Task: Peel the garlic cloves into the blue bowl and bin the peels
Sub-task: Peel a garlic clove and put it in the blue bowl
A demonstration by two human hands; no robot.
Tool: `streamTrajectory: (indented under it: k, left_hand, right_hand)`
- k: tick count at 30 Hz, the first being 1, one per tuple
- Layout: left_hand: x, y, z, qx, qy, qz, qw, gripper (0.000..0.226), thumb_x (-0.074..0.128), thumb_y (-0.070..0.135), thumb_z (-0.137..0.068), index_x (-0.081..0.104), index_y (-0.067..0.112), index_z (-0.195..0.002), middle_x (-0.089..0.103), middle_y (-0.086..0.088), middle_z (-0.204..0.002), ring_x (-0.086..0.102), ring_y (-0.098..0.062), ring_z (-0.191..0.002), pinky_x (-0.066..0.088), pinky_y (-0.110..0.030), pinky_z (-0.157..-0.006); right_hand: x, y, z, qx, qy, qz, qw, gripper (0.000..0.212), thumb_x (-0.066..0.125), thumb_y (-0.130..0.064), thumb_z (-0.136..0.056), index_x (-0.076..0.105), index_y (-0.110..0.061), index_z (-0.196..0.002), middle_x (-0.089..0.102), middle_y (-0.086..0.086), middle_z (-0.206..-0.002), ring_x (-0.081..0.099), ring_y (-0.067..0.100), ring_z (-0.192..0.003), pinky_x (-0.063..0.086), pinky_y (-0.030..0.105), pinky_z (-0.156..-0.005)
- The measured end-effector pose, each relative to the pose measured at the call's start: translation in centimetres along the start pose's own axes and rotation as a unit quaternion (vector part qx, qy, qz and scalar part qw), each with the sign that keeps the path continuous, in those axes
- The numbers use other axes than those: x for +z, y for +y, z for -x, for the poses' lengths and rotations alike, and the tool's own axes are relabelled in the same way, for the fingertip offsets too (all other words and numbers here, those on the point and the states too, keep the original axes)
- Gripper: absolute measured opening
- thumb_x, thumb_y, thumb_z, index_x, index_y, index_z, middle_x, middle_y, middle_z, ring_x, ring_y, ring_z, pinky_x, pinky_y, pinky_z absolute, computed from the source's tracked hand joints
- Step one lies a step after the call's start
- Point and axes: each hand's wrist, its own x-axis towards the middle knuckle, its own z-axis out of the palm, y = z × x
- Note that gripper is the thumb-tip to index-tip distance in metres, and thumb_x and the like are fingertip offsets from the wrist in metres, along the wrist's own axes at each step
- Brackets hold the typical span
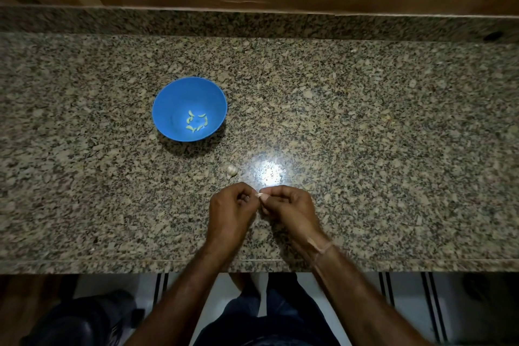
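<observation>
**Clove pinched between both hands**

Over the near counter [365, 121], the left hand [229, 206] and right hand [288, 206] each close their grip on one clove [259, 195], probably to tear its skin. The bowl [171, 101] sits far-left, within reach, holding peeled cloves [196, 122].

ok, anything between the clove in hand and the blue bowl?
Nothing blocks it. Only a loose garlic piece lies on the counter roughly on the line from the held clove to the bowl, low enough to pass over, probably.
</observation>
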Motion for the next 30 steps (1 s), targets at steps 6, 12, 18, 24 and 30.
streamTrajectory:
  k: [6,12,18,24,30]
  left_hand:
    - [0.2,0.2,-0.2,-0.084,-0.022,0.057,0.995,0.013,0.075,0.026,-0.088,0.077,0.018,-0.078,0.071,0.003,-0.066,0.059,0.000,-0.055,0.043,-0.014,-0.052]
    - [0.2,-0.3,0.3,0.033,0.002,-0.024,0.999,0.019,0.070,0.024,-0.092,0.065,0.020,-0.074,0.062,0.002,-0.067,0.058,-0.016,-0.064,0.043,-0.031,-0.055]
    - [0.5,-0.2,0.4,-0.021,-0.007,0.020,1.000,0.017,0.070,0.021,-0.091,0.068,0.022,-0.074,0.067,0.003,-0.065,0.063,-0.013,-0.063,0.044,-0.019,-0.053]
    - [1.1,-0.2,-0.2,-0.172,-0.044,0.181,0.967,0.016,0.068,0.014,-0.093,0.073,0.010,-0.079,0.067,-0.013,-0.067,0.055,-0.019,-0.060,0.045,-0.030,-0.055]
    - [0.8,-0.2,-0.1,-0.094,-0.025,0.031,0.995,0.015,0.071,0.021,-0.092,0.072,0.015,-0.077,0.068,0.004,-0.066,0.056,-0.005,-0.056,0.042,-0.015,-0.051]
  right_hand:
    - [-0.1,0.8,-0.3,-0.176,0.053,0.212,0.960,0.007,0.077,-0.008,-0.091,0.079,-0.014,-0.088,0.078,-0.005,-0.081,0.074,0.010,-0.080,0.062,0.029,-0.075]
    - [-0.5,1.3,-0.9,-0.144,0.041,0.215,0.965,0.012,0.075,-0.017,-0.094,0.079,-0.016,-0.083,0.077,-0.004,-0.078,0.074,0.013,-0.078,0.061,0.033,-0.074]
    - [-0.3,1.4,-0.8,-0.044,0.020,0.064,0.997,0.024,0.074,-0.019,-0.097,0.074,-0.003,-0.080,0.069,0.012,-0.068,0.061,0.017,-0.061,0.051,0.031,-0.060]
    - [-0.7,1.4,-1.5,-0.109,0.018,0.124,0.986,0.009,0.073,-0.014,-0.096,0.078,-0.011,-0.090,0.078,0.006,-0.083,0.074,0.025,-0.079,0.063,0.045,-0.078]
    - [-0.7,2.0,-1.6,-0.128,0.024,0.172,0.977,0.018,0.073,-0.026,-0.095,0.077,-0.015,-0.081,0.075,0.003,-0.075,0.072,0.022,-0.074,0.061,0.047,-0.074]
